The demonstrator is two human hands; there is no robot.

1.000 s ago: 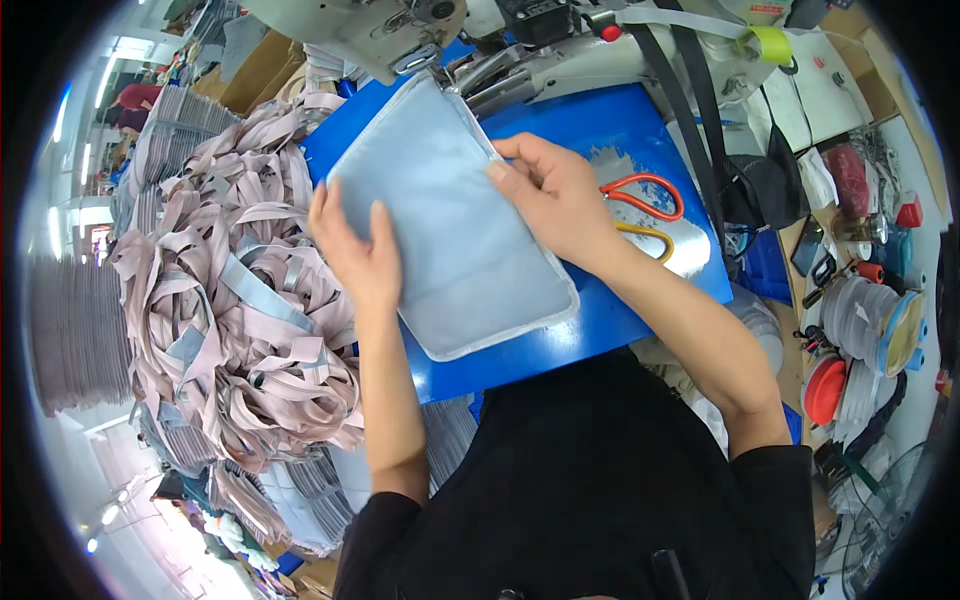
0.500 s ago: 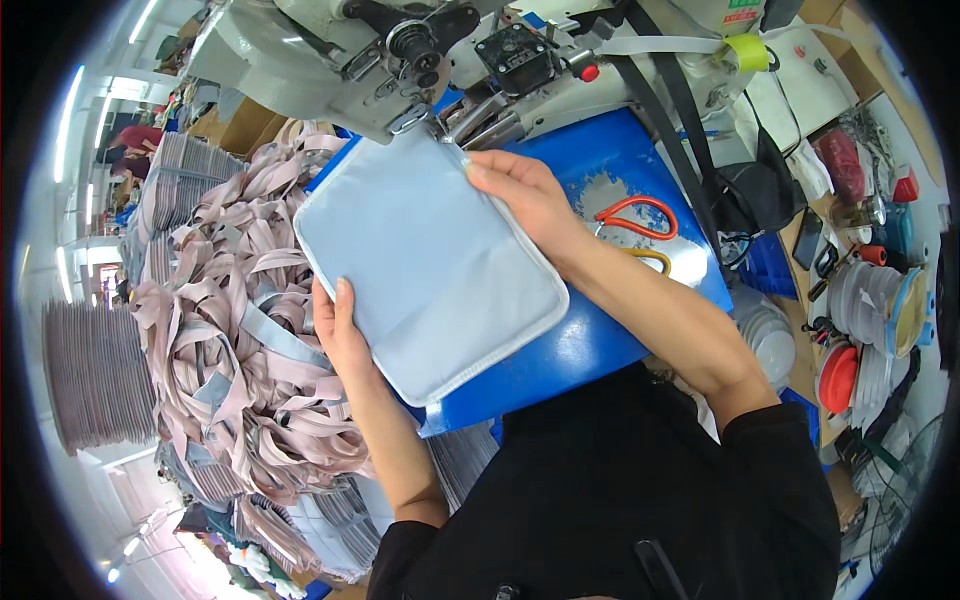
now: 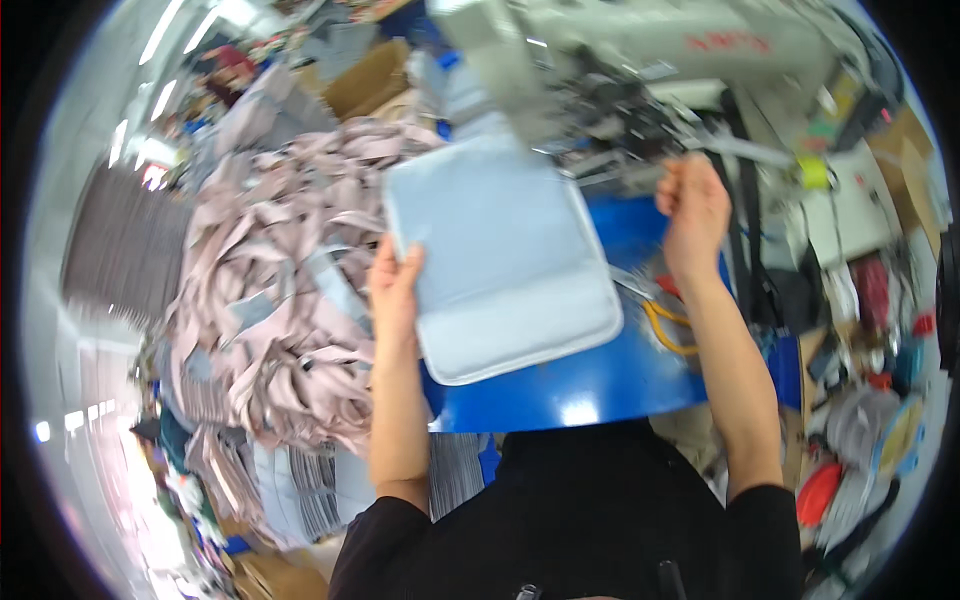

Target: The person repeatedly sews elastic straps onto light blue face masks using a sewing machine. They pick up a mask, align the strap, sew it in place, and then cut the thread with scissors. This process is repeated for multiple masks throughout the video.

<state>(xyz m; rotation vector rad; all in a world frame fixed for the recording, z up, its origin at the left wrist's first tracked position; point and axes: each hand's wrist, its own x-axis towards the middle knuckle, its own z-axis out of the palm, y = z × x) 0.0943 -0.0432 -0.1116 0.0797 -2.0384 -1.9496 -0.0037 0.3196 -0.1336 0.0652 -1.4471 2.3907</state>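
A light grey-blue fabric panel [image 3: 510,250] with rounded corners and a pale bound edge lies over the blue work table, its far end at the sewing machine [image 3: 600,110]. My left hand [image 3: 393,285] grips its left edge, thumb on top. Off to the right of the panel, my right hand [image 3: 695,205] is raised with fingers curled, close to the machine's attachments and a white tape [image 3: 745,150]. Motion blur hides what those fingers hold, if anything. Between panel and right forearm lie scissors with a yellow handle [image 3: 665,330] and a red handle [image 3: 669,286], partly covered by the arm.
The blue table [image 3: 530,390] shows around the panel. At its left rises a big heap of pinkish-grey fabric strips [image 3: 290,270], with stacked panels [image 3: 125,245] beyond. Rolls and a red disc [image 3: 820,493] crowd the right side. A cardboard box [image 3: 370,80] stands far left.
My right hand has let go of the panel and moved right, its fingers now curled. The panel has turned straighter, still in my left hand. The whole view has shifted.
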